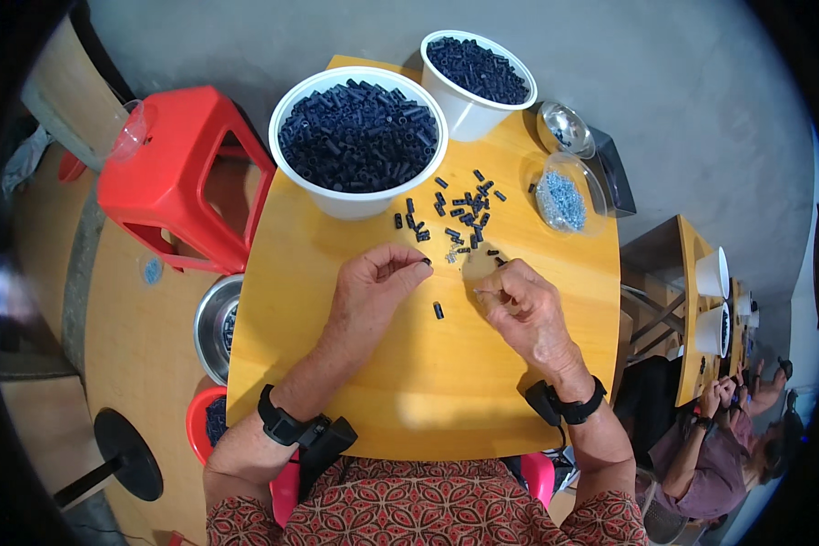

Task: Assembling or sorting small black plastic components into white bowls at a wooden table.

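Head | bucket (337,202): tubes (355,136) | bowl (586,173): blue bits (561,202) | left grip (373,284) clamped-on piece (427,261) | right grip (528,314) unclear

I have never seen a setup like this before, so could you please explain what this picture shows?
There is no robot here: these are a person's bare hands, with a black band on each wrist. The single picture comes from a wide fisheye camera worn on the head, looking down, so straight edges bend near the rim.

On the yellow table stand a large white bucket and another white bucket, both filled with short black tubes. More black tubes lie loose, and a clear bowl holds tiny blue pieces.

The left hand pinches a small black piece. The right hand has its fingertips together; anything between them is too small to identify.
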The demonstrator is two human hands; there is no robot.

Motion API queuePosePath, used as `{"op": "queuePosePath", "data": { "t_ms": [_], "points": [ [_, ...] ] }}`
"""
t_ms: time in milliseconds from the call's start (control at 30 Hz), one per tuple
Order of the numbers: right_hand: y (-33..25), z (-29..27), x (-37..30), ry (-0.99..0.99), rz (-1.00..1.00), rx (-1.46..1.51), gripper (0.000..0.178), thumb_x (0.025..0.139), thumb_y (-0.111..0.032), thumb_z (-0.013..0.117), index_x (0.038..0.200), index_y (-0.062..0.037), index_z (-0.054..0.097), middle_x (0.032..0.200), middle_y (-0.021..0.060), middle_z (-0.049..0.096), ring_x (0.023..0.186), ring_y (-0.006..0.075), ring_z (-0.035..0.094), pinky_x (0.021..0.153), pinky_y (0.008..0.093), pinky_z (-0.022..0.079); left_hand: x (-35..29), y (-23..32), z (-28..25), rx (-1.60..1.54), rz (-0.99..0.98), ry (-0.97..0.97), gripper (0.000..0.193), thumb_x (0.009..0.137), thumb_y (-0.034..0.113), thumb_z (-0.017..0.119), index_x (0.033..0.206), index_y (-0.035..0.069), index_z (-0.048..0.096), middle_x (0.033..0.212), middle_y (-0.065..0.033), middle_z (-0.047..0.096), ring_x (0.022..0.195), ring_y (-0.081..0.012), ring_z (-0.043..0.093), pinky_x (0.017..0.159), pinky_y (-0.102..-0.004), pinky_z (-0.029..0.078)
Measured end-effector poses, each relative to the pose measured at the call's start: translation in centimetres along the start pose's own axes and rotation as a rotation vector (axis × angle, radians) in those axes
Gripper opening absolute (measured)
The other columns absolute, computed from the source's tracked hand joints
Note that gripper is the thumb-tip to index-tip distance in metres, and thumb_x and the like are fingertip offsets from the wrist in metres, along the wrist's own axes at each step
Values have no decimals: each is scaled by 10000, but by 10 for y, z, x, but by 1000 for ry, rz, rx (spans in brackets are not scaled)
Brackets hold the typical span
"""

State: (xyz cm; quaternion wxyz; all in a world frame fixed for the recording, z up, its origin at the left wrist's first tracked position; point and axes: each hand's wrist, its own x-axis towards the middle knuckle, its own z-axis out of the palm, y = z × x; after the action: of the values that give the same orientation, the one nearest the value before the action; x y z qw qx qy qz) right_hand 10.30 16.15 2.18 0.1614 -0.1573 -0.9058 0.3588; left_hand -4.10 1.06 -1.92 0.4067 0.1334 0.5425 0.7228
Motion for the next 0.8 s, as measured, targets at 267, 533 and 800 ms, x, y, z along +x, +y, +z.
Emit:
{"op": "queuePosePath", "data": {
  "t_ms": [267,533,800],
  "points": [
    [8,3,-8,-92,59,-110,104,764,-9,665,855,-18,616,789,112,545,709,286,586,619,347,499,0,-5,-1,41,62,-22,112,846,54,670,943,9,637,855,-17,644,780,-73,588,719,-198,475],
    [4,8,-8,-68,-189,-210,124,725,-10,657,830,-54,607,793,93,544,751,286,578,652,363,500,-5,-4,2,34,-7,5,103,841,47,673,930,7,641,861,-19,648,787,-77,592,724,-200,480],
    [10,2,-2,9,-16,11,112,745,29,639,796,-40,567,732,73,526,623,201,540,563,304,456,-1,-4,0,18,24,-14,116,848,59,672,947,7,641,876,-28,653,807,-85,598,747,-211,483]
  ]
}}
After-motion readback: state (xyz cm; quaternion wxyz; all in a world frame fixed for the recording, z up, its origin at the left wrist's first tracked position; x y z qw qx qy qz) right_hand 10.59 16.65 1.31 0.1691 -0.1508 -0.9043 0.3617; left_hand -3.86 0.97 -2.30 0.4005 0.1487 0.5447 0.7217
